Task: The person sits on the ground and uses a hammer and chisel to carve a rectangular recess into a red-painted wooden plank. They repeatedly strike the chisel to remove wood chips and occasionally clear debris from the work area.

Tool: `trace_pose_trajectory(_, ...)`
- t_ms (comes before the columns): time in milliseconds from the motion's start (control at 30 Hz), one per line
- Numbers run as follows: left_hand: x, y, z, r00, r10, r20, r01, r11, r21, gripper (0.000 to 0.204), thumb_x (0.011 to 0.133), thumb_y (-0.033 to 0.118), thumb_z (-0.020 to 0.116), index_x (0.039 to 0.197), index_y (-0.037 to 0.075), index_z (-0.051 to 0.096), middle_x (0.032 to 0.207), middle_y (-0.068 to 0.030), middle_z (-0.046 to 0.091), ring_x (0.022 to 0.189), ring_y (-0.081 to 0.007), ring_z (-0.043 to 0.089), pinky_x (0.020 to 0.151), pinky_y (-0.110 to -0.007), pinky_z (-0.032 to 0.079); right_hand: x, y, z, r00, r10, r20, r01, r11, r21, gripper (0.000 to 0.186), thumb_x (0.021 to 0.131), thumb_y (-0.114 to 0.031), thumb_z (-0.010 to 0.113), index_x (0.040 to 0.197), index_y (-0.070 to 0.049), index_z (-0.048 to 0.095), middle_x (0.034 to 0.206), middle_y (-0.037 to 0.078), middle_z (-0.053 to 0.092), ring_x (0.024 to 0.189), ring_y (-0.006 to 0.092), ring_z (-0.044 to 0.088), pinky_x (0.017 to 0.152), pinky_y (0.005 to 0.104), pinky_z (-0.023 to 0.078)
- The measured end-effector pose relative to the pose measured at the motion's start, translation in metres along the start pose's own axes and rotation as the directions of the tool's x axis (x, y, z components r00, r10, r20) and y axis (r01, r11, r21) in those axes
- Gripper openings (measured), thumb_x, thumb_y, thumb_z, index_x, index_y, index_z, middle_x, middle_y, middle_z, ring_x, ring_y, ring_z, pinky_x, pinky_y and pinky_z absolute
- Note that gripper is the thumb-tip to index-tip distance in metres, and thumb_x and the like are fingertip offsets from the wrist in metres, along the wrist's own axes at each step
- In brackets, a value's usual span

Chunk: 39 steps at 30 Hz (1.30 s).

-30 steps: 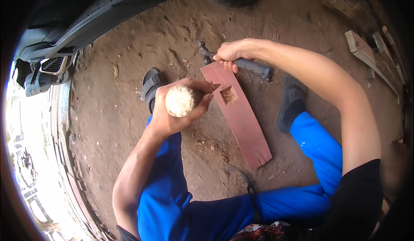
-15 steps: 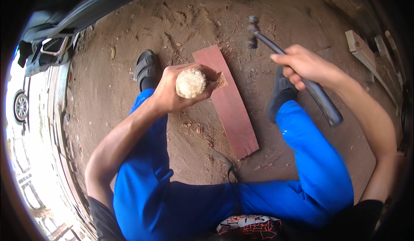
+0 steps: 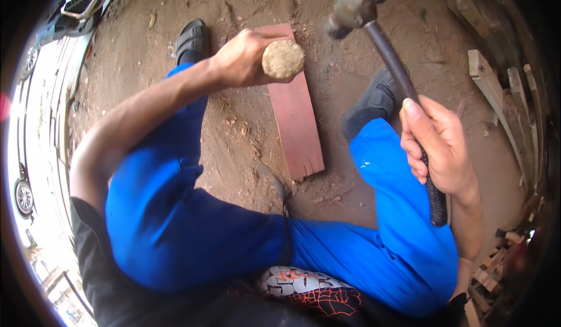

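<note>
Both hands are full: the left hand (image 3: 242,58) wraps its fingers round a wooden peg (image 3: 283,59), upright over the red board (image 3: 297,122) on the dirt floor; the right hand (image 3: 441,151) grips the hammer (image 3: 356,5) low, raised high. I'd strike square on the peg's flat end, keeping the knuckles below.

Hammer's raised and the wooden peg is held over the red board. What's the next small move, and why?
Probably bring the hammer down onto the peg. The right hand holds it raised, head above and right of the peg's flat end, which the left hand grips upright over the red board.
</note>
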<state>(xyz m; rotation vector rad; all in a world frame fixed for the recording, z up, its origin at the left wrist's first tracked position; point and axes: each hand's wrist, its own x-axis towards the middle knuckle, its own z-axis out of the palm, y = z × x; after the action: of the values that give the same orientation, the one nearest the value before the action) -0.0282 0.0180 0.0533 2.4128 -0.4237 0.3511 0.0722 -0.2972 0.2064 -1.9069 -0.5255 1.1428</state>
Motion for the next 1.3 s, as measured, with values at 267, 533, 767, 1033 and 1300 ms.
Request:
trace_pose_trajectory(267, 0.017, 0.002, 0.001, 0.997, 0.059, -0.040, -0.062, 0.995, -0.073, 0.026, 0.082, 0.028, 0.077, 0.090, 0.006, 0.065, 0.080, -0.0178, 0.069, 0.073, -0.0387, 0.068, 0.067, -0.046, 0.055, 0.002, 0.029, 0.024, 0.877, -0.481, 0.009, 0.465, 0.841, -0.278, 0.040, 0.109, -0.035, 0.046, 0.084, -0.004, 0.049, 0.060, -0.002, 0.044, 0.046, 0.0022, 0.040, 0.041, 0.0198, 0.031)
trace_pose_trajectory(533, 0.020, 0.004, 0.004, 0.999, -0.040, 0.030, 0.040, 0.999, -0.003, 0.024, 0.080, 0.027, 0.076, 0.089, 0.007, 0.067, 0.072, -0.0168, 0.067, 0.067, -0.0352, 0.068, 0.062, -0.044, 0.054, -0.006, 0.028, 0.030, 0.897, -0.441, -0.030, 0.399, 0.837, -0.375, 0.036, 0.110, -0.029, 0.045, 0.085, -0.003, 0.049, 0.063, 0.000, 0.046, 0.048, 0.0032, 0.041, 0.041, 0.0201, 0.032)
trace_pose_trajectory(767, 0.015, -0.002, 0.011, 0.992, 0.063, -0.107, -0.062, 0.998, 0.006, 0.025, 0.082, 0.026, 0.073, 0.080, 0.002, 0.064, 0.065, -0.0117, 0.066, 0.059, -0.0288, 0.066, 0.060, -0.040, 0.055, 0.011, 0.042, 0.035, 0.684, -0.729, 0.039, 0.706, 0.646, -0.291, 0.041, 0.108, -0.037, 0.046, 0.089, -0.001, 0.049, 0.061, 0.003, 0.049, 0.048, 0.0099, 0.045, 0.045, 0.0254, 0.036)
trace_pose_trajectory(1033, 0.017, -0.005, 0.008, 0.997, -0.040, -0.065, 0.042, 0.999, 0.016, 0.029, 0.082, 0.029, 0.073, 0.078, 0.002, 0.065, 0.063, -0.0133, 0.064, 0.056, -0.0305, 0.064, 0.058, -0.041, 0.054, -0.006, 0.009, 0.044, 0.874, -0.484, 0.039, 0.448, 0.774, -0.448, 0.040, 0.111, -0.035, 0.040, 0.084, -0.006, 0.049, 0.058, -0.003, 0.044, 0.044, 0.0029, 0.040, 0.039, 0.0199, 0.031)
trace_pose_trajectory(1300, 0.019, 0.000, 0.001, 0.993, -0.107, -0.044, 0.108, 0.994, 0.032, 0.030, 0.082, 0.030, 0.072, 0.074, 0.002, 0.065, 0.062, -0.0140, 0.064, 0.056, -0.0317, 0.064, 0.058, -0.042, 0.053, 0.019, 0.000, 0.059, 0.839, -0.543, 0.048, 0.494, 0.721, -0.485, 0.046, 0.110, -0.038, 0.042, 0.078, -0.006, 0.048, 0.055, -0.001, 0.046, 0.045, 0.0076, 0.045, 0.041, 0.0219, 0.036)
